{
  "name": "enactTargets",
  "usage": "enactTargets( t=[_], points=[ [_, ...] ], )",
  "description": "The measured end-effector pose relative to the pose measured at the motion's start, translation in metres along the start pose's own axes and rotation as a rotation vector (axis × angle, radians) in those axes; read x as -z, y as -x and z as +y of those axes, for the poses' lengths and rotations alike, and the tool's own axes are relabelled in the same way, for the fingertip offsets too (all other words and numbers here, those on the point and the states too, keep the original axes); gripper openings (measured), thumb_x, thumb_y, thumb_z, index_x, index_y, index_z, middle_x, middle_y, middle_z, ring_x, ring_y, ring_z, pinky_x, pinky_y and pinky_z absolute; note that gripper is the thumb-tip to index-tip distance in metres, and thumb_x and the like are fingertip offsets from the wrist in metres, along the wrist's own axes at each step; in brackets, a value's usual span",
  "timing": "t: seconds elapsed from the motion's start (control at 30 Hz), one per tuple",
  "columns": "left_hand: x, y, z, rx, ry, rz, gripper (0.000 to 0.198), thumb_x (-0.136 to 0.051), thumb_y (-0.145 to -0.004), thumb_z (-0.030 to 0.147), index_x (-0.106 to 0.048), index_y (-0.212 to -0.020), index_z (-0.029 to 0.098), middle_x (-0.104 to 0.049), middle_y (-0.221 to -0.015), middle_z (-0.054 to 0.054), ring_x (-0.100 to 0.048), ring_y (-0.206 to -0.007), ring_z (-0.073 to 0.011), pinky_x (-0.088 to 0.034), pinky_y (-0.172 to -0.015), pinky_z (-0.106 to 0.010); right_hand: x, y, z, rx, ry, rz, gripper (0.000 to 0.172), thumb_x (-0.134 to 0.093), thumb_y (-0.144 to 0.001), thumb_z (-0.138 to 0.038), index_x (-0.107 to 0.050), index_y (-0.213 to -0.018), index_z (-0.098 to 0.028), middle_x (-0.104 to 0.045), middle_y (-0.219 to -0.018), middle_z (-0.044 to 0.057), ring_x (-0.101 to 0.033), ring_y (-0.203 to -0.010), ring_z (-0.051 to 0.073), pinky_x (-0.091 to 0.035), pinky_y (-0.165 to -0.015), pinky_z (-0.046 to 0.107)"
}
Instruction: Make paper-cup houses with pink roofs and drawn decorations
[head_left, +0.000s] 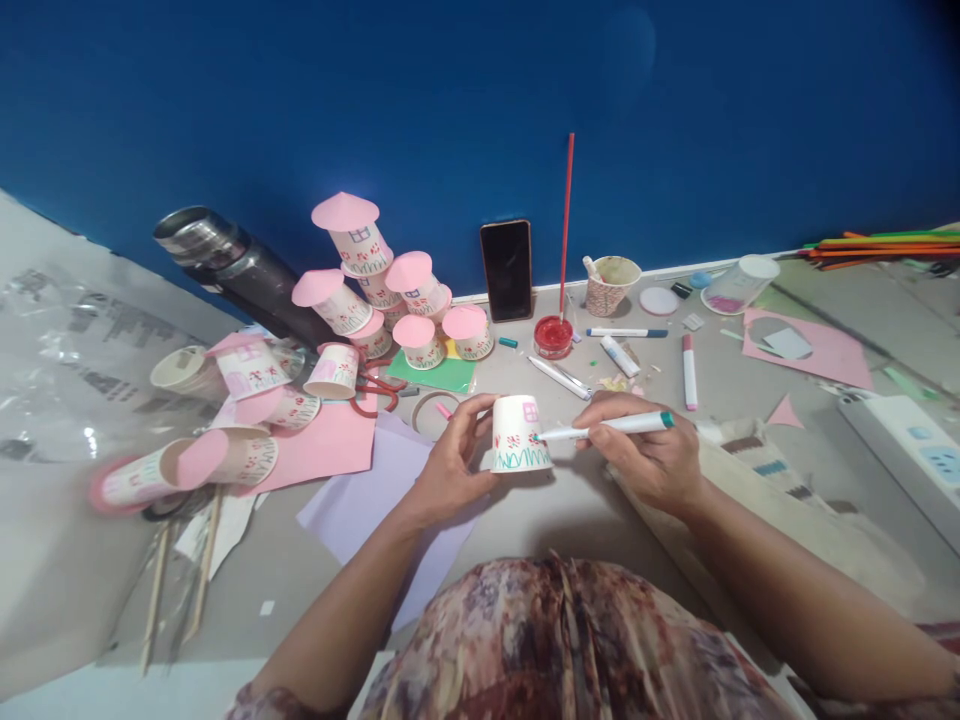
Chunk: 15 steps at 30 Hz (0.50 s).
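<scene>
My left hand (459,455) is closed around the left side of an upside-down white paper cup (516,415). The cup carries a pink window drawing, red flowers and a band of green grass strokes along its rim. In my right hand (649,455) a white marker pen (619,425) with a green end is gripped, its tip at the flowers on the cup's right side. A sheet of lilac paper (367,485) lies under my left forearm. Decorated cups with pink cone roofs (345,212) stand stacked at the back left.
A phone (507,270) leans on the blue wall beside a red pot (553,338) with a stick in it. Several markers (689,373) lie to the right, near a power strip (911,460). A dark flask (247,275) stands tilted at left, near red-handled scissors (379,385).
</scene>
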<state>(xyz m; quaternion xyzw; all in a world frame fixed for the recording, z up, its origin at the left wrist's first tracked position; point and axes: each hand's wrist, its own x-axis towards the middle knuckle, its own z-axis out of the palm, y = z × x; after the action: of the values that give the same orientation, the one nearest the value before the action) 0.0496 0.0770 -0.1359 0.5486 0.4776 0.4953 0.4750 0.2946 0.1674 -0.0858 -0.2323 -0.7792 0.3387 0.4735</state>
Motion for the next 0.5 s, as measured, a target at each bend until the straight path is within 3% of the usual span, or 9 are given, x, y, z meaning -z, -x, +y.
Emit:
enactTargets(
  t=[0.5],
  points=[
    [0.0001,0.0005,-0.0022,0.002,0.069,0.011,0.075,-0.086,-0.080,0.029,-0.047,-0.144,0.030,-0.048,-0.153,-0.013,-0.053,-0.146,-0.0321,-0.045,-0.121,-0.048,0.0001,0.0010,0.0006,-0.007,-0.009,0.019,0.016,-0.064,-0.100,-0.022,-0.076,-0.089,-0.022,-0.077,-0.071,0.001,-0.071,-0.061,0.016,-0.055,-0.060,0.028]
  ],
)
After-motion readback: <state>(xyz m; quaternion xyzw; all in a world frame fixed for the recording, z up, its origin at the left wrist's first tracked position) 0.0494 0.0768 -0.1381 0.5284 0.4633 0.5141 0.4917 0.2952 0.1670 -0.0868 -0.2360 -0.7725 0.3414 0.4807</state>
